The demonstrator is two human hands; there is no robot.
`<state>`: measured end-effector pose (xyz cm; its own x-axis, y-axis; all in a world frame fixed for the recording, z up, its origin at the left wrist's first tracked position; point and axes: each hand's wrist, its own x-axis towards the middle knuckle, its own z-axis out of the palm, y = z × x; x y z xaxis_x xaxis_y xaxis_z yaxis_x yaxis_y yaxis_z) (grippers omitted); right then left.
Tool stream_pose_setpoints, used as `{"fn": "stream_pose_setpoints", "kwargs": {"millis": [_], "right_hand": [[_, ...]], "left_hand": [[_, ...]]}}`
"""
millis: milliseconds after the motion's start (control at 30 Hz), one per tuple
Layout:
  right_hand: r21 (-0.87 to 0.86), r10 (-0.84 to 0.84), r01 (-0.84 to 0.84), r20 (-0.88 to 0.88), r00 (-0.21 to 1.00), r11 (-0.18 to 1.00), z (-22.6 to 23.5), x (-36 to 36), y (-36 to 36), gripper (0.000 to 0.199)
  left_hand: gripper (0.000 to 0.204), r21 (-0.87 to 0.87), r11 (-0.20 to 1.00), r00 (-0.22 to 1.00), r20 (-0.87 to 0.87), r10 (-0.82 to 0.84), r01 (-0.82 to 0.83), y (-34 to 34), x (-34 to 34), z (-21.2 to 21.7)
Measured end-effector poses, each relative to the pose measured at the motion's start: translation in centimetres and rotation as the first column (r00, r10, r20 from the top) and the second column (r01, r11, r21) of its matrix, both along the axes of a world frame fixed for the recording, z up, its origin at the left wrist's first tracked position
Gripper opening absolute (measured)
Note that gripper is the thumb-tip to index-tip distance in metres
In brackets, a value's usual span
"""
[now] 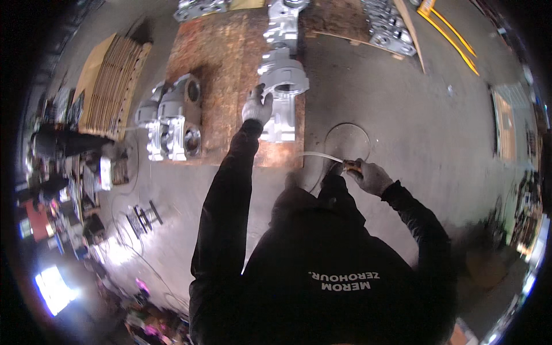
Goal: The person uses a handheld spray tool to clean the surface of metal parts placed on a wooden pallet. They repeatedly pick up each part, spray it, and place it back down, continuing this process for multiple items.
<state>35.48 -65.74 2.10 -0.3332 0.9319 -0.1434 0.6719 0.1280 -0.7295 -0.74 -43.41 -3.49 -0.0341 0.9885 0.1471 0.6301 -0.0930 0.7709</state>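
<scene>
My left hand, in a pale glove, reaches forward with thumb and fingers apart. It is beside a grey cast-metal housing with a round opening, its fingertips at or near the edge; contact is hard to tell. This housing belongs to a row of silvery castings along the right side of a stained wooden board. Lower right, my gloved right hand is closed around a small yellow-and-black hand tool. A pale, curved strip runs leftward from the tool toward the board's near edge.
More grey castings stand at the board's left. Beyond them leans a stack of flat cardboard. A thin hose loops on the floor to the right. Another load of castings and a yellow frame lie at far right.
</scene>
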Motion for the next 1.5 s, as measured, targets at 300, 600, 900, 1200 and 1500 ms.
{"fn": "stream_pose_setpoints", "kwargs": {"millis": [300,600,900,1200,1500], "right_hand": [[-0.382,-0.555,0.466,-0.165,0.815,0.798,-3.2,0.1,-6.8,0.046],[-0.701,-0.720,0.424,-0.183,0.669,0.573,-11.8,1.3,-7.1,0.047],[-0.930,-0.780,0.123,-0.213,0.589,0.347,-12.9,-1.2,-3.7,0.043],[-0.915,-0.691,0.123,-0.196,0.696,0.384,-10.5,1.2,0.6,0.041],[-0.643,-0.716,0.473,-0.172,0.676,0.602,-18.9,0.7,-3.4,0.046]], "left_hand": [[0.093,-0.286,0.957,0.887,-0.429,-0.173,0.048,8.7,9.6,0.4],[0.102,-0.328,0.944,0.746,-0.619,-0.246,0.039,11.1,11.2,-3.6],[0.108,-0.436,0.897,0.710,-0.608,-0.356,0.076,12.1,10.2,-2.9],[0.109,-0.434,0.891,0.694,-0.600,-0.398,0.135,12.2,9.7,-3.0],[0.112,-0.390,0.908,0.633,-0.666,-0.394,0.155,12.8,9.1,-4.0]]}}
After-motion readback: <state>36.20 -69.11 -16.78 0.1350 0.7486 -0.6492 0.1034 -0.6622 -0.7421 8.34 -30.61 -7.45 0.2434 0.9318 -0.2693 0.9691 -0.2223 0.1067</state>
